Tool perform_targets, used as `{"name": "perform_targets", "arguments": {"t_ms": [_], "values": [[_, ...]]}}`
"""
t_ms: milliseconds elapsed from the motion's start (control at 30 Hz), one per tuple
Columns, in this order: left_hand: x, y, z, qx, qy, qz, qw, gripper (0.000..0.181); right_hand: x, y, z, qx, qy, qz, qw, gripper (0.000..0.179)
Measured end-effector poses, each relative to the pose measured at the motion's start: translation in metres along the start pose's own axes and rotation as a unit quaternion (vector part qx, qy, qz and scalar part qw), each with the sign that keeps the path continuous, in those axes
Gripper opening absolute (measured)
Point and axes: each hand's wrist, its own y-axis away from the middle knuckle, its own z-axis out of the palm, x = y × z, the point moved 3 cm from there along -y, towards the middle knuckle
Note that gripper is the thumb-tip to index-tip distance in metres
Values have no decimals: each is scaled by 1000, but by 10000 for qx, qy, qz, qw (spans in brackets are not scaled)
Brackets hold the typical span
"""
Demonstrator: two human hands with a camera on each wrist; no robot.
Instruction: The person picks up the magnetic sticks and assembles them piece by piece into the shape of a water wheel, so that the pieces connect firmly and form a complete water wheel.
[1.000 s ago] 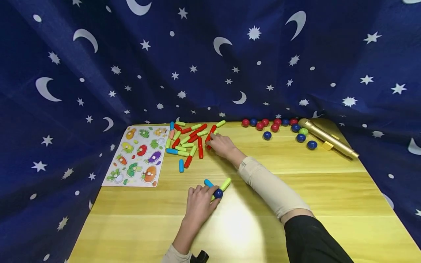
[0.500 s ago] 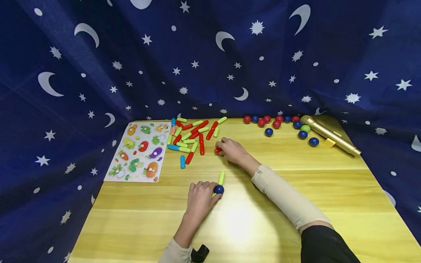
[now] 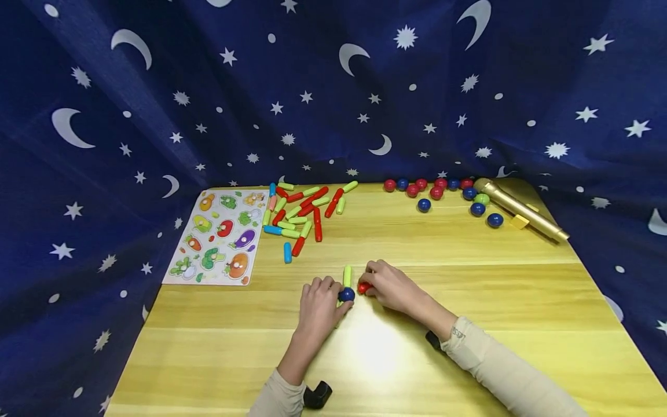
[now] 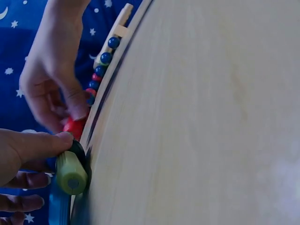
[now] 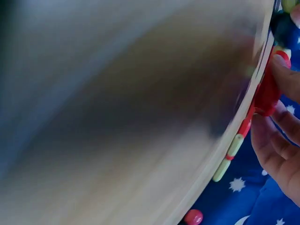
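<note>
Near the middle of the table my left hand [image 3: 319, 307] pinches a shiny blue ball [image 3: 346, 295] between thumb and fingers. A yellow-green rod [image 3: 347, 276] sticks out from the ball's far side. In the left wrist view another yellow-green rod [image 4: 71, 173], with a round inset on its end, and a blue rod [image 4: 58, 206] show by that hand. My right hand [image 3: 393, 286] pinches a short red rod [image 3: 363, 287] just right of the ball. In the right wrist view the red rod [image 5: 269, 91] points at the dark ball [image 5: 285, 30]; whether they touch I cannot tell.
Several loose red, yellow-green and blue rods [image 3: 316, 225] lie at the back left, beside a vegetable puzzle board [image 3: 249, 272]. Red and blue balls [image 3: 424, 205] and one green ball [image 3: 482, 198] line the back right, next to a gold microphone [image 3: 521, 209]. A starry blue curtain [image 3: 312, 69] surrounds the table.
My right hand has picked the red rod from the back pile and carried it toward me, beside the blue ball. The left hand keeps its hold; the rods on the ball have turned.
</note>
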Motion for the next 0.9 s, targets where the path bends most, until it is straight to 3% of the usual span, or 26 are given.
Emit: {"name": "perform_targets", "arguments": {"t_ms": [133,267,400,567,667,800,900], "values": [[1,-3,-1,-62,6,2,10000,36,-7,-7,-1,40,-27,-167,9998,17],[3,-1,1,-178,89,-40,9998,38,-2,-14,-7,-491,-347,-227,9979,23],[3,2,0,-132,161,-45,9998,42,17,-49,-24,-759,-548,84,9956,24],[0,3,-2,116,232,-18,9997,40,58,-124,-28,-526,293,554,9966,31],[-1,2,-4,44,373,151,9992,25,78,-156,-17,-665,857,816,9907,36],[1,2,-4,-160,377,584,9975,22,90,-170,-6,-600,1396,886,9844,30],[2,3,-4,-66,221,790,9966,26,93,-169,-3,-304,1709,738,9821,25]]}}
